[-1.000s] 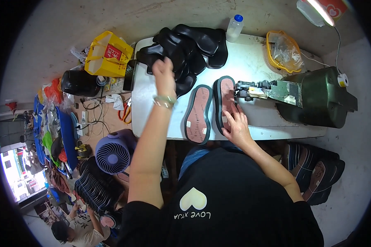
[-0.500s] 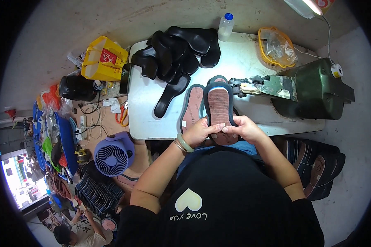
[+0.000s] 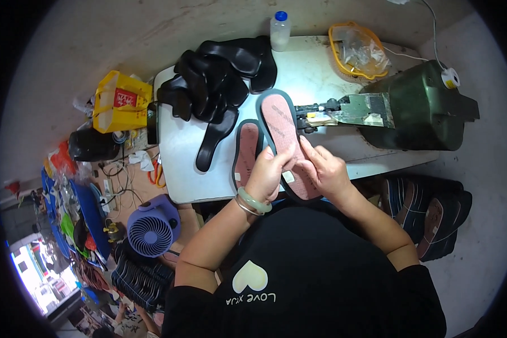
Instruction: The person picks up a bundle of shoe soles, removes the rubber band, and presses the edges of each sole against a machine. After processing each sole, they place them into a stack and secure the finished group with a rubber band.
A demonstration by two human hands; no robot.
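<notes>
At centre frame, the left hand [image 3: 266, 176] curls closed around the near edge of a pink, dark-rimmed sole [image 3: 287, 143] lifted over the grey tabletop [image 3: 321, 73]. A matching flat sole [image 3: 246, 152] lies just left. The right hand [image 3: 327, 172] pinches the held sole's heel, fingers bent.

A white worktable [image 3: 180, 169] fills the upper middle of the frame.
On it: black soles [image 3: 219, 84] upper left, a plastic bottle [image 3: 280, 31] at top, a yellow basket [image 3: 357, 50] upper right, a green machine [image 3: 422, 107] at right.

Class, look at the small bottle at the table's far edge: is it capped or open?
Capped: the bottle stands upright with a blue cap on top.
</notes>
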